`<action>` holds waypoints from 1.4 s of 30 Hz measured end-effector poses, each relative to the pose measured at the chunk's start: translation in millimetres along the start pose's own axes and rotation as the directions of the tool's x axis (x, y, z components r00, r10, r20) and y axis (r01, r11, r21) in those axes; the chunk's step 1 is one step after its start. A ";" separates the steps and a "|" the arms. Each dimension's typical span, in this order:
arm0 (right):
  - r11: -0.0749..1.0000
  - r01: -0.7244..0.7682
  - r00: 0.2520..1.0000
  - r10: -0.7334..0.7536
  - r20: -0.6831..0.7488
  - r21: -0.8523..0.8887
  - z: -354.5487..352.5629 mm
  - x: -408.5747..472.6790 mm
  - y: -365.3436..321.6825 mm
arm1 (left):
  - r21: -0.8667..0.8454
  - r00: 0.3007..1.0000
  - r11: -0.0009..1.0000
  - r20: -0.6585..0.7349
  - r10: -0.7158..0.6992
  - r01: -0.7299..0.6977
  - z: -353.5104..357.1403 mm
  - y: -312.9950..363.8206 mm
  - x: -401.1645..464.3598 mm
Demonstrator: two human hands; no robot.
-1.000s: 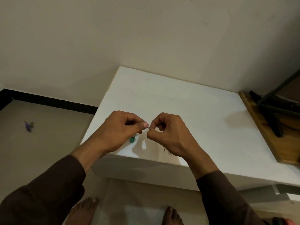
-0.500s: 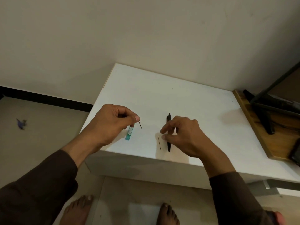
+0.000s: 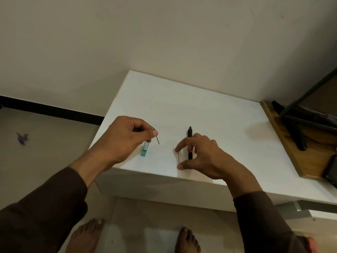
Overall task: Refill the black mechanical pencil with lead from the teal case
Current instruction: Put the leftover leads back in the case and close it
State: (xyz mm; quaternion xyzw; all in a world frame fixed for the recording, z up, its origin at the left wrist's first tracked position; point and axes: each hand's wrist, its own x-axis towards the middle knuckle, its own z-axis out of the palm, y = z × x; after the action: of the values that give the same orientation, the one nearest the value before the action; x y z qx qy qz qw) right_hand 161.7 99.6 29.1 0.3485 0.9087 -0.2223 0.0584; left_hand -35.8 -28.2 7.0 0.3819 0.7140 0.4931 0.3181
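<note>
The black mechanical pencil (image 3: 190, 133) lies on the white table (image 3: 209, 114), partly covered by my right hand (image 3: 202, 157). A thin loose lead (image 3: 178, 157) lies on the table just left of the pencil, between my right forefinger and thumb, whose tips touch its two ends. The teal lead case (image 3: 145, 149) rests on the table near the front left edge. Above it, my left hand (image 3: 127, 137) pinches another short lead (image 3: 158, 140) between thumb and forefinger, its tip pointing down to the right.
A wooden board (image 3: 284, 143) with a black stand (image 3: 299, 125) sits at the table's right end. The wall runs close behind the table. Bare feet (image 3: 187, 240) stand on the floor below the front edge. A small purple scrap (image 3: 21, 138) lies on the floor at left.
My hands were together above the table a second ago. They have moved apart: the left keeps a lead, the right has dropped to the loose lead beside the pencil.
</note>
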 end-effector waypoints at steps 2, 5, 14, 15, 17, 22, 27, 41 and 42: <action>1.000 -0.009 1.000 0.009 0.009 0.015 -0.7 -0.2 -0.9 | -0.004 1.000 1.000 -0.005 -0.003 0.003 0.0 -0.7 0.2; 0.999 -0.022 1.000 0.021 0.021 0.026 -1.6 -0.4 -1.4 | -0.002 1.000 1.000 0.001 0.002 -0.002 0.5 -1.5 0.7; 0.995 -0.081 0.996 0.080 0.029 0.049 -1.5 0.5 -2.3 | -0.020 1.000 1.000 0.004 0.021 -0.021 0.3 -2.2 1.3; 0.996 -0.082 0.996 0.081 0.031 0.044 -1.6 0.8 -2.6 | -0.022 1.000 0.999 0.004 0.024 -0.024 0.4 -2.1 1.1; 0.996 -0.079 0.996 0.078 0.035 0.034 -1.9 1.2 -3.2 | -0.025 1.000 0.999 0.002 0.030 -0.030 0.5 -1.8 0.7; 0.997 -0.065 0.997 0.063 0.041 0.030 -2.8 2.3 -3.1 | -0.016 1.000 1.000 0.008 0.026 -0.026 1.1 -1.2 0.6; 0.998 -0.059 0.998 0.058 0.032 0.014 -3.6 2.9 -3.0 | -0.019 1.000 1.000 0.018 0.023 -0.022 1.2 -0.2 -0.5; 1.000 0.000 1.000 0.000 -0.030 -0.005 2.0 -0.7 -2.5 | -0.138 0.926 0.966 0.343 -0.161 0.219 47.1 0.5 -1.3; 1.000 0.006 0.999 -0.006 -0.035 -0.006 2.5 -1.0 -1.9 | -0.151 0.922 0.962 0.351 -0.164 0.228 49.6 0.7 -0.6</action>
State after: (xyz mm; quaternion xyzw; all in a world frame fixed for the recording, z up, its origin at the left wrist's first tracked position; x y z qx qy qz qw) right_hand 161.1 96.6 27.8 0.3495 0.9113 -0.2136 0.0426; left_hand 5.8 -5.7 -7.7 0.3547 0.6341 0.4518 0.5176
